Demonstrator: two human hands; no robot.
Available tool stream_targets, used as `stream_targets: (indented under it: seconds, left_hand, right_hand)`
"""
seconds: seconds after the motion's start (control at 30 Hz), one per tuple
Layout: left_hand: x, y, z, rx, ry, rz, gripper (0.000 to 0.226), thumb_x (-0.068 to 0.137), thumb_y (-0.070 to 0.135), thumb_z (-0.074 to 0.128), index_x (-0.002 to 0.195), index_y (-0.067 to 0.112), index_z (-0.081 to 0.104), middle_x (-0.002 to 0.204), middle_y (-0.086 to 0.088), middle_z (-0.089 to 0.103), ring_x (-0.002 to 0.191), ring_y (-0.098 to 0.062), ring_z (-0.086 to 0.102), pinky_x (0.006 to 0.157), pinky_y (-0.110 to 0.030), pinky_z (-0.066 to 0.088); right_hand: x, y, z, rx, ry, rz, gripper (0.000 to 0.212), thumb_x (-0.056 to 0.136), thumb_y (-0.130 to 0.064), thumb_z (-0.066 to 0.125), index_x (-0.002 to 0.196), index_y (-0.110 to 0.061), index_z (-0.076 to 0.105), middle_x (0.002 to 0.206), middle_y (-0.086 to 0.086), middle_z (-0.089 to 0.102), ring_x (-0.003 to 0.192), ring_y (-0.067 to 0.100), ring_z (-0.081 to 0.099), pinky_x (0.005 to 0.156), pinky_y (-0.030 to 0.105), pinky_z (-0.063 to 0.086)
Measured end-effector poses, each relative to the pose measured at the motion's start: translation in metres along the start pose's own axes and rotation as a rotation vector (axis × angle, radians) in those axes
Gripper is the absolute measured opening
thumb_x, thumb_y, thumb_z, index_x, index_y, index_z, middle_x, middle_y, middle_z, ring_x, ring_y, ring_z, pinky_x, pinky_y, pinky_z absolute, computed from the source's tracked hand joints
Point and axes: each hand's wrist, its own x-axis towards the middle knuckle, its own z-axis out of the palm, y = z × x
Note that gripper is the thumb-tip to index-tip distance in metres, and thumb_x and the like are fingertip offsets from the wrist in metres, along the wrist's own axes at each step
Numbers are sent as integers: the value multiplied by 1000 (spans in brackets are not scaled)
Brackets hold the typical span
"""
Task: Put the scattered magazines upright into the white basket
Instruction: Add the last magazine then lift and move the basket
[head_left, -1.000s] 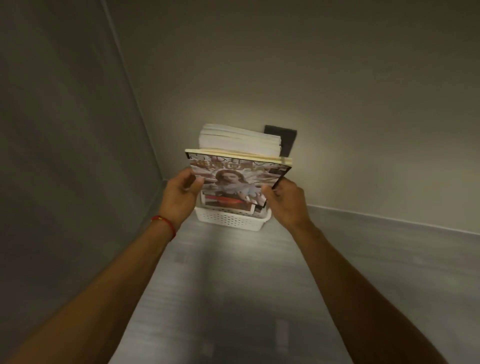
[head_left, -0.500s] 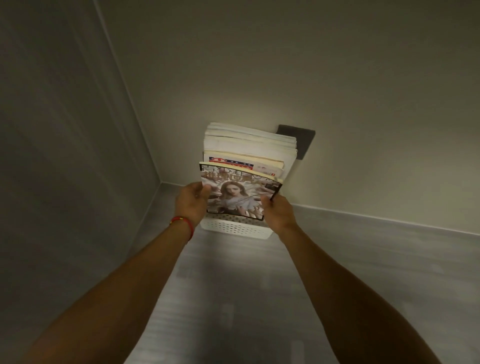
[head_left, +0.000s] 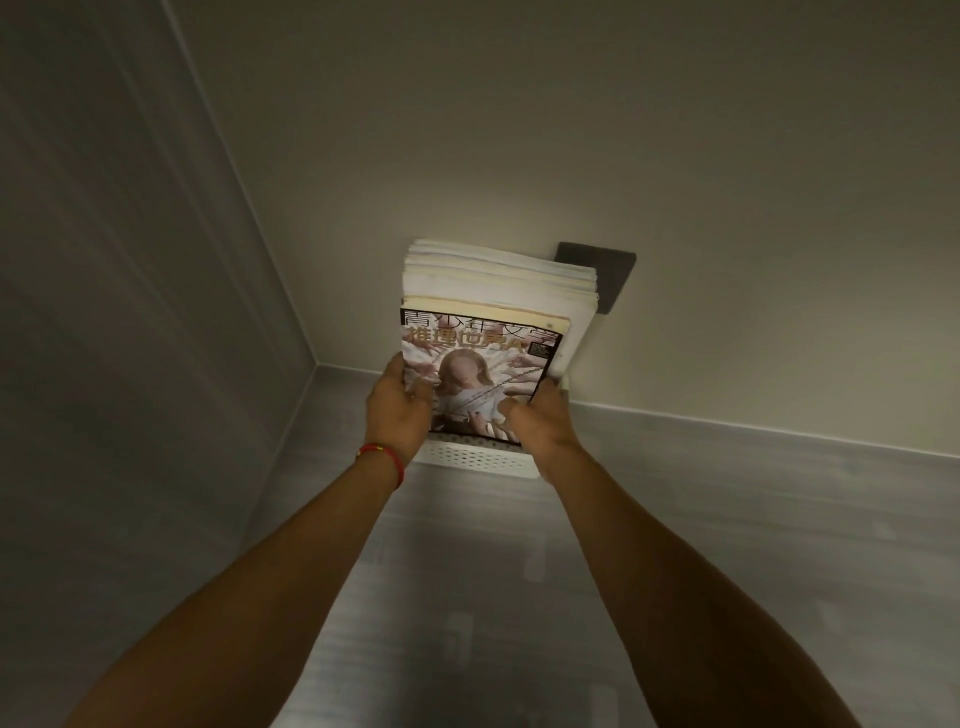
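The glossy magazine with a pale-haired figure on its dark-bordered cover (head_left: 480, 374) is standing upright, long axis vertical, its lower edge just inside the front rim of the white perforated plastic basket (head_left: 475, 457) on the grey floor. The left hand (head_left: 397, 410) is closed around the magazine's left edge and the right hand (head_left: 540, 423) is closed around its lower right corner, so both are level with the cover, just above the basket. Behind the cover, further into the basket, a thick upright block of white-edged magazines (head_left: 498, 280) is leaning toward the wall by a dark square wall plate (head_left: 605, 273). The remaining move appears to be straight down, sliding the magazine against that block; neither hand looks nearer.
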Motion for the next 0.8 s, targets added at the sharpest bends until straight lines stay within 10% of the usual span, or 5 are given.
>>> stream_targets:
  seconds: [0.27, 0.4, 0.6, 0.8]
  left_hand:
    - [5, -17, -12, -56, -109, -87, 65, 87, 5, 69, 144, 18, 42, 144, -1, 51, 127, -15, 54, 103, -32, 51]
    - [23, -19, -17, -182, -298, -223, 99, 77, -10, 75, 154, 18, 21, 134, 12, 34, 117, -2, 44, 59, -1, 48]
    - [55, -25, -11, -87, -414, -180, 54, 75, -18, 71, 119, 9, 55, 116, -6, 62, 109, -21, 60, 80, -27, 55]
    - [71, -29, -2, -80, -392, -313, 54, 74, -2, 78, 121, 13, 56, 98, 2, 66, 84, -9, 64, 54, -13, 50]
  right_hand:
    - [-4, 16, -31, -26, 91, -64, 60, 80, -4, 70, 134, -15, 47, 128, 6, 60, 122, 27, 58, 94, 35, 52]
    - [9, 19, -47, -73, 9, -12, 92, 80, -16, 79, 153, -18, 24, 157, 7, 33, 139, 26, 41, 106, 37, 40]
    - [35, 17, -32, 55, -77, -98, 49, 69, -6, 87, 87, -35, 52, 86, -21, 60, 64, -12, 63, 46, 2, 43]
    - [50, 19, -24, 132, -47, -20, 54, 67, -15, 90, 104, -29, 54, 96, -10, 67, 79, -1, 63, 57, 23, 53]
